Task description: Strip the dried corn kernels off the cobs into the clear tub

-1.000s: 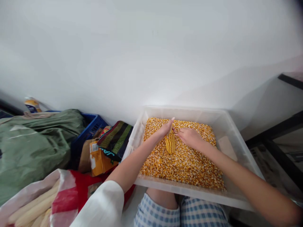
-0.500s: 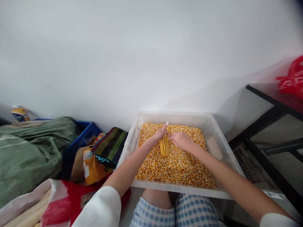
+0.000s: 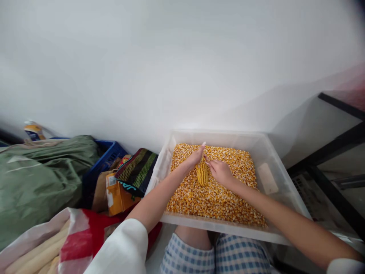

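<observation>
An ear of corn (image 3: 202, 174), yellow with rows of kernels, slants over a wide clear plastic bin (image 3: 228, 228). My left hand (image 3: 197, 156) is closed round its far end, thumb pointing away from me. Close against the ear's right side, my right hand (image 3: 221, 170) has its fingers pinched together. Whatever sits between those fingertips is too small to make out. Loose yellow and white corn kernels (image 3: 216, 201) lie deep in the bin beneath both hands. The bin rests across my lap.
To the left are a blue crate (image 3: 112, 152) under a green cloth (image 3: 48, 171), an orange box (image 3: 116, 196), and a red-and-white bag (image 3: 80, 236) holding pale cobs (image 3: 42, 251). A black metal frame (image 3: 336, 198) stands at right. A white wall (image 3: 182, 68) rises behind.
The view has shifted a little, so the bin and the hands sit slightly farther right. My left hand keeps its grip on the ear, and my right hand stays beside it.
</observation>
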`<state>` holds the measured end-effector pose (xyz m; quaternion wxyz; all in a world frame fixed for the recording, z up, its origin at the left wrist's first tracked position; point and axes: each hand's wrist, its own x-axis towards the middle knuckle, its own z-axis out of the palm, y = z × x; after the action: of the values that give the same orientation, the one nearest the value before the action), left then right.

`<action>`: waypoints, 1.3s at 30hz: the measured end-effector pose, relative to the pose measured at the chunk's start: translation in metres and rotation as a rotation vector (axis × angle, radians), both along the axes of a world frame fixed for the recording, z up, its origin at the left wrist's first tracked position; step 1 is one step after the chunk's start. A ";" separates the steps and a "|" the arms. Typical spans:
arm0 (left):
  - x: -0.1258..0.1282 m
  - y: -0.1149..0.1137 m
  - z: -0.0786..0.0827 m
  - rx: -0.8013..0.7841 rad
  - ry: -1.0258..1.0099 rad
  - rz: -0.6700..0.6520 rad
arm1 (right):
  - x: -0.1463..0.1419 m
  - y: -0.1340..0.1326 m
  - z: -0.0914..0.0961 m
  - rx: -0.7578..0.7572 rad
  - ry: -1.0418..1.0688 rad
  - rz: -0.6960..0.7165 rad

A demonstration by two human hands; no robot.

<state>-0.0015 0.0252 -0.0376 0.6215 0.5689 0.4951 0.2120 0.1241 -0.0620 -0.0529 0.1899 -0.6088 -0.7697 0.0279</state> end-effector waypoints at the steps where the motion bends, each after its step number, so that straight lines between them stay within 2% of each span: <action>1: -0.001 0.001 -0.001 -0.002 -0.041 -0.013 | -0.002 -0.001 -0.005 0.012 0.047 -0.012; 4: -0.003 0.003 -0.003 -0.030 -0.148 -0.050 | -0.004 -0.001 -0.017 0.029 0.160 -0.026; 6: -0.004 0.004 -0.004 -0.042 -0.171 -0.050 | -0.001 0.002 -0.019 0.051 0.141 0.001; 11: -0.004 0.005 -0.004 -0.016 -0.148 -0.041 | 0.009 0.008 -0.002 0.006 -0.051 0.067; 14: -0.002 0.004 -0.004 0.013 -0.174 -0.061 | 0.008 0.009 0.009 -0.127 0.094 -0.023; 17: 0.000 0.001 -0.004 0.073 -0.119 -0.037 | 0.003 0.009 0.011 -0.246 0.288 -0.107; 20: 0.001 -0.001 -0.003 0.109 -0.024 -0.009 | -0.003 0.008 0.006 -0.269 0.341 -0.147; 23: 0.002 -0.003 -0.002 0.129 -0.042 -0.015 | -0.008 0.003 0.000 -0.234 0.341 -0.183; 25: 0.000 -0.003 -0.002 0.156 -0.063 -0.015 | -0.007 0.001 -0.004 -0.153 0.281 -0.143; 29: -0.005 -0.001 -0.005 0.179 -0.050 -0.044 | 0.007 0.005 -0.013 -0.002 0.126 0.087; 34: -0.007 -0.001 -0.004 0.227 -0.086 -0.148 | 0.023 0.013 -0.015 0.021 0.064 0.271; 39: -0.006 -0.005 0.005 0.301 -0.089 -0.245 | 0.021 0.012 -0.003 -0.006 -0.045 0.329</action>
<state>-0.0072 0.0203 -0.0322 0.5720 0.7014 0.3569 0.2313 0.1454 -0.0499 -0.0562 0.1638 -0.4758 -0.8629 0.0472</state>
